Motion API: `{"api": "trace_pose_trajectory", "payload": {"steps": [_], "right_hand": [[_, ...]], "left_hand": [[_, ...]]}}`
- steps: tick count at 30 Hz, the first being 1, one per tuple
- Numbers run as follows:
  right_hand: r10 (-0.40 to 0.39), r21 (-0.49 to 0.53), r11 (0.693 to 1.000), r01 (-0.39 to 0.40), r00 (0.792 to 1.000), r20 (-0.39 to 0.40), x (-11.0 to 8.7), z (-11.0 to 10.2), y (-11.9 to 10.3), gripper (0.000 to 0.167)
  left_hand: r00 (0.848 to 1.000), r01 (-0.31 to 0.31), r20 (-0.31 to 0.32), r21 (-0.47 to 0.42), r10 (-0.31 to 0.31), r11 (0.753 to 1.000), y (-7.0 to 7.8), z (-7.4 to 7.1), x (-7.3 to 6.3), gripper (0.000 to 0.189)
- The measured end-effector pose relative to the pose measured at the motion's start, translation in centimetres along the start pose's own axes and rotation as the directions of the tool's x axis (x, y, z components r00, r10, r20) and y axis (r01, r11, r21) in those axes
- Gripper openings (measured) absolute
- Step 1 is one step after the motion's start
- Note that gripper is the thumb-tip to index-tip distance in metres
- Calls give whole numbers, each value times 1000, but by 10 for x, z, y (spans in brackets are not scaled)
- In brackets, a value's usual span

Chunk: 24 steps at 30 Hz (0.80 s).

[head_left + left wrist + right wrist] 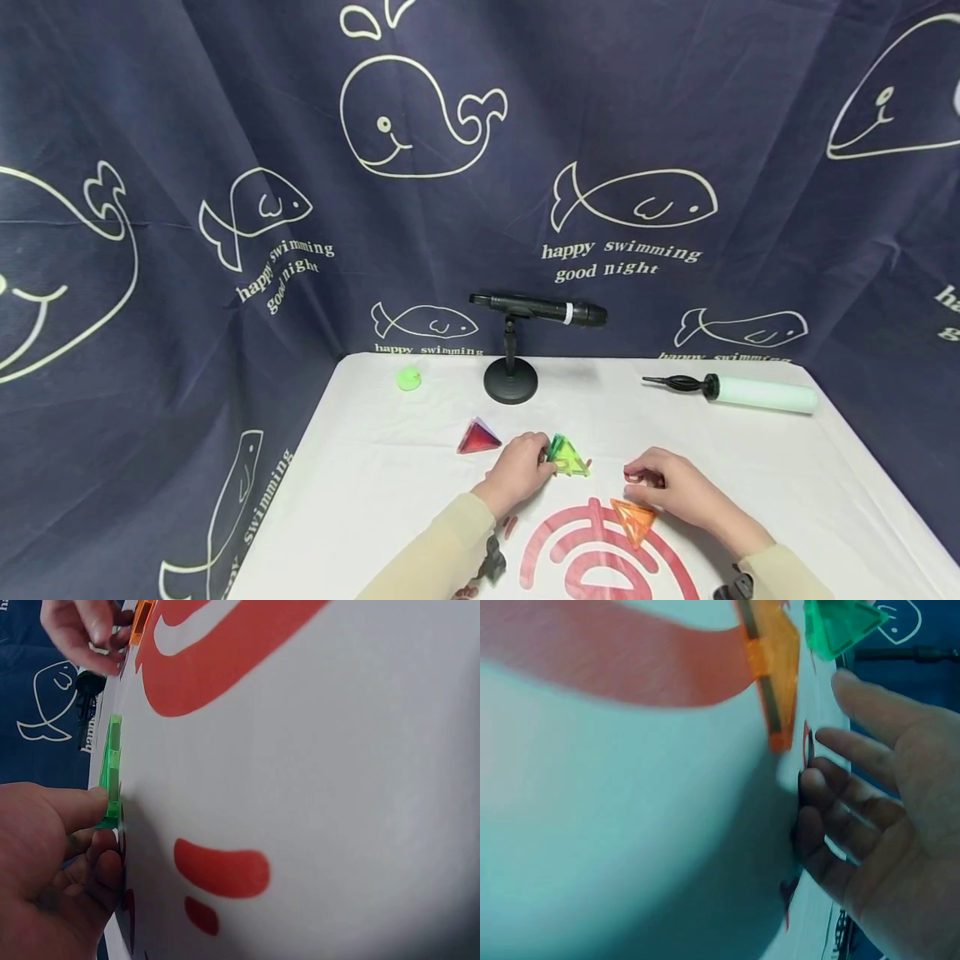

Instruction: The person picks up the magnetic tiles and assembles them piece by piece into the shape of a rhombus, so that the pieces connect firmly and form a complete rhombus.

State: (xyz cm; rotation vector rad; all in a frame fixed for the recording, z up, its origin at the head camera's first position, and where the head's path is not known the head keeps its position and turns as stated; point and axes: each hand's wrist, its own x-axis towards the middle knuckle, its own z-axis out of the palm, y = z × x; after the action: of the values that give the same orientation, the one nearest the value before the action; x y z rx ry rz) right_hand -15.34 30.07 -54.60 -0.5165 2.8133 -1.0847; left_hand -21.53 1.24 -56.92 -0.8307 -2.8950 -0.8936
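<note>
My left hand (517, 471) pinches one corner of a translucent green triangular tile (568, 457), which lies flat on the white table. In the left wrist view, the thumb sits against the edge of that tile (112, 769), with the fingers curled below it. An orange triangular tile (634, 522) lies just beside my right hand (675, 487). The right fingers are loosely bent, with nothing visible between them; in the right wrist view, they hover apart from the orange tile (774, 671). Left of my left hand lies a red and purple triangular tile (477, 437).
A black microphone (540, 308) on a round stand (511, 381) stands at the back. A green toy duck (408, 378) is at the back left and a pale green hand pump (761, 393) at the back right. Red shapes are printed on the white cloth (360, 500). Dark curtains surround the table.
</note>
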Motion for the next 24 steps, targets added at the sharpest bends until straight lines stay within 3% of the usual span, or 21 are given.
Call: {"api": "trace_pose_trajectory", "payload": {"steps": [4, 9, 16, 24], "right_hand": [[-42, 33, 999, 40, 997, 61, -13, -4, 6, 33], [-29, 48, 999, 23, 993, 117, -25, -5, 13, 36], [-77, 3, 997, 77, 994, 77, -35, -2, 16, 37], [-14, -25, 1000, 16, 998, 66, -43, 5, 16, 35]], "left_hand": [[1000, 0, 5, 0, 0, 1000, 0, -1, -1, 19], [1000, -9, 11, -1, 9, 1000, 0, -2, -2, 20], [1000, -5, 20, 10, 5, 1000, 0, -2, 0, 20], [999, -7, 40, 37, 5, 999, -2, -2, 3, 21]]}}
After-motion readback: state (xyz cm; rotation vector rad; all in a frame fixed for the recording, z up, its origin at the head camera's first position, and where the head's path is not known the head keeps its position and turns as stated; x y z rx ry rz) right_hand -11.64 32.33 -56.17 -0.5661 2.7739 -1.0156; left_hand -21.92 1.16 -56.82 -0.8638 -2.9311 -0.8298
